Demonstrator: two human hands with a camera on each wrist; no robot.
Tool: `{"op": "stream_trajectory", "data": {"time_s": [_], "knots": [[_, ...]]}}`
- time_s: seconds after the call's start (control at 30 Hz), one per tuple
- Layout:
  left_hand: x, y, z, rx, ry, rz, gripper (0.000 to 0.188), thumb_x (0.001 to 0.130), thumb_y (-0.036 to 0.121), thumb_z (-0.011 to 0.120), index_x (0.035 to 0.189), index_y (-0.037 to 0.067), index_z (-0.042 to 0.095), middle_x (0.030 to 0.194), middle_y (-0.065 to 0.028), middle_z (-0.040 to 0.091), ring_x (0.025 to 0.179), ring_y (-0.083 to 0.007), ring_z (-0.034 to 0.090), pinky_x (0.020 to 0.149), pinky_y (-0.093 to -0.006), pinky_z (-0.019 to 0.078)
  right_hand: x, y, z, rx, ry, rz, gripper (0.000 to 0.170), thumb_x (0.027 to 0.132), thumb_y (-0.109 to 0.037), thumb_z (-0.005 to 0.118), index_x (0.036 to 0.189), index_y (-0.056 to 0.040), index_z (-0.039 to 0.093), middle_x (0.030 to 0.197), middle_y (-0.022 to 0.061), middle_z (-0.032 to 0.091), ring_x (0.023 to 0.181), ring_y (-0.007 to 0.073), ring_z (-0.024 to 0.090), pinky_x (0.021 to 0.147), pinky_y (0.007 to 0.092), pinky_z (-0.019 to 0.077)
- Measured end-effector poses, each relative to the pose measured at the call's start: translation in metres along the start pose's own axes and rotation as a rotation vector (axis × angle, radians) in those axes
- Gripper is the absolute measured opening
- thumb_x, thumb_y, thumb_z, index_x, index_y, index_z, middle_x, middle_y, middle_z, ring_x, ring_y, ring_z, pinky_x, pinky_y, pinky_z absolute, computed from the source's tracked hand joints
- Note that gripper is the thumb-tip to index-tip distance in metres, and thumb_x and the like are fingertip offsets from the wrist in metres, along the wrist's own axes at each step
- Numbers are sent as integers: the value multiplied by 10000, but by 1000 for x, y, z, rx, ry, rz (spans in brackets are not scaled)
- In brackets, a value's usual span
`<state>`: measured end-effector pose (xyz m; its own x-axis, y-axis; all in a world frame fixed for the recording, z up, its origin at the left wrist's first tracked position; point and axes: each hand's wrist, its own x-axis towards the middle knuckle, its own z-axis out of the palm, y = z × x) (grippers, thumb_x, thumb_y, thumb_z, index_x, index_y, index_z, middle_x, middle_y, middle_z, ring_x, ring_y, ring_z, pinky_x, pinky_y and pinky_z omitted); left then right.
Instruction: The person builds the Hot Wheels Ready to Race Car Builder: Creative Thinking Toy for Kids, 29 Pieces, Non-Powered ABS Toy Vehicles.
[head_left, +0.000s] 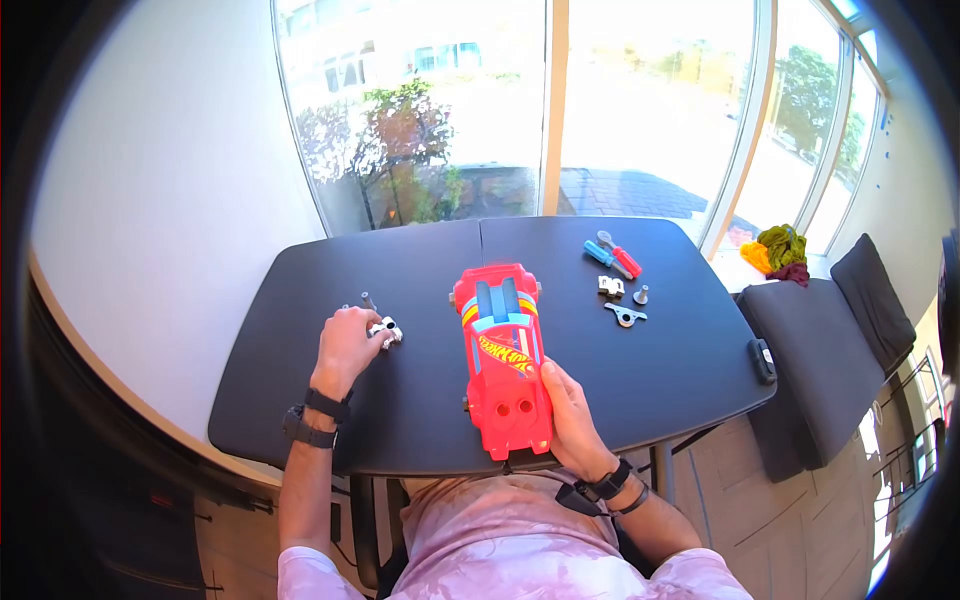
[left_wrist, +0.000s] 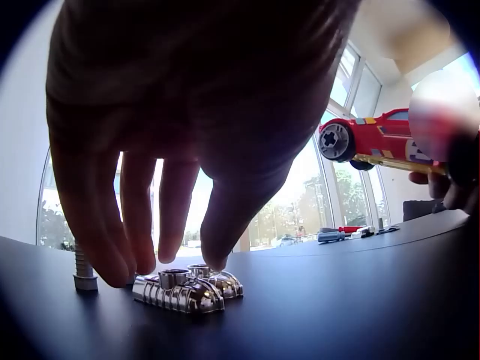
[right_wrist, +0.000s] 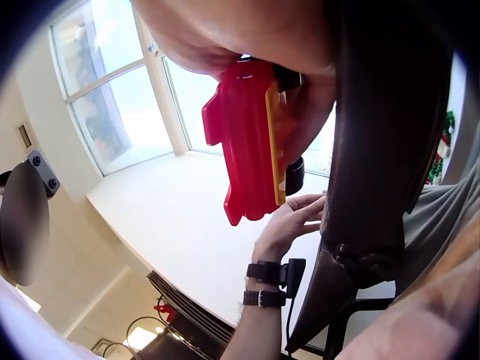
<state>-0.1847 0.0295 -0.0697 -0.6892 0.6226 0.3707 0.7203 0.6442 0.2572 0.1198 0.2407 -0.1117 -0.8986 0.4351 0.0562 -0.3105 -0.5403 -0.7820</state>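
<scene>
My right hand (head_left: 572,418) grips a red toy car (head_left: 505,400) by its rear right side, holding it above the table's near edge. Yellow "Hot Wheels" lettering crosses its top, and a grey wheel (left_wrist: 336,141) shows in the left wrist view. On the table to the left, my left hand (head_left: 347,345) reaches down to a chrome toy engine piece (left_wrist: 184,289). Its thumb and fingertips pinch the piece at its top and far side while it sits on the tabletop. A grey toy screw (left_wrist: 85,270) stands upright beside those fingers.
On the dark table (head_left: 420,430), at the back right, lie a blue-handled tool (head_left: 603,255), a red-handled tool (head_left: 626,262), a silver piece (head_left: 611,287), another grey screw (head_left: 641,295) and a flat grey bracket (head_left: 625,315). A black object (head_left: 762,361) sits at the right edge.
</scene>
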Motion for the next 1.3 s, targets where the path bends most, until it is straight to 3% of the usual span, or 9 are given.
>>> {"op": "stream_trajectory", "data": {"time_s": [0.27, 0.37, 0.53, 0.63, 0.73, 0.9, 1.1, 1.3], "knots": [[5, 1, 13, -14, -22, -55, 210, 890, 214, 901, 977, 25, 877, 890, -197, 813, 885, -366, 808, 882, -449, 649, -2, -2, 3, -18, 9, 15, 532, 1228, -335, 537, 1611, 34, 518, 1435, 112, 715, 1231, 120, 727, 1040, 319, 631], [-7, 26, -13, -156, 92, -62, 181, 891, 153, 906, 1001, 13, 875, 916, -180, 825, 874, -330, 827, 847, -406, 660, -2, -2, 3, -11, 7, 3, 534, 1229, -340, 536, 1608, 35, 520, 1433, 114, 716, 1234, 120, 726, 1042, 319, 630], [-52, 102, -77, -576, 158, 113, 142, 916, 86, 898, 1017, -9, 868, 977, -111, 822, 851, -235, 845, 776, -318, 663, -2, -2, 2, -34, 3, -5, 523, 1232, -347, 525, 1592, 31, 532, 1422, 116, 722, 1218, 127, 738, 1032, 323, 636], [-94, 148, -99, -579, 58, 288, 133, 923, 89, 884, 1030, 12, 864, 949, -107, 798, 805, -239, 810, 760, -334, 645, -2, -1, 3, -30, 14, -2, 508, 1232, -349, 522, 1573, 27, 546, 1408, 119, 727, 1206, 134, 745, 1018, 327, 644], [-120, 173, -80, -537, 28, 389, 144, 948, 124, 860, 1062, 40, 841, 998, -98, 756, 860, -294, 777, 765, -399, 635, -2, -1, 3, -16, 1, -7, 494, 1232, -349, 523, 1556, 22, 558, 1388, 122, 734, 1195, 141, 750, 1006, 332, 651], [-117, 182, -43, -474, 92, 445, 177, 932, 123, 894, 1073, 30, 841, 982, -81, 767, 845, -264, 778, 731, -376, 629, -2, 0, 0, 2, -19, -23, 479, 1230, -338, 530, 1548, 19, 564, 1361, 125, 744, 1170, 144, 758, 988, 331, 656], [-115, 179, -34, -497, 74, 405, 200, 932, 144, 908, 1082, 30, 840, 994, -85, 767, 837, -248, 787, 726, -375, 634, -2, 1, 1, 1, 4, -36, 481, 1226, -324, 541, 1557, 25, 557, 1360, 133, 745, 1154, 145, 763, 979, 325, 658], [-113, 174, -37, -713, 25, 334, 255, 915, 142, 938, 1123, 24, 848, 1000, -111, 809, 778, -200, 817, 661, -317, 646, -3, 0, 0, -21, -5, -18, 490, 1227, -335, 539, 1557, 27, 554, 1367, 130, 743, 1167, 146, 763, 984, 325, 657]]}}
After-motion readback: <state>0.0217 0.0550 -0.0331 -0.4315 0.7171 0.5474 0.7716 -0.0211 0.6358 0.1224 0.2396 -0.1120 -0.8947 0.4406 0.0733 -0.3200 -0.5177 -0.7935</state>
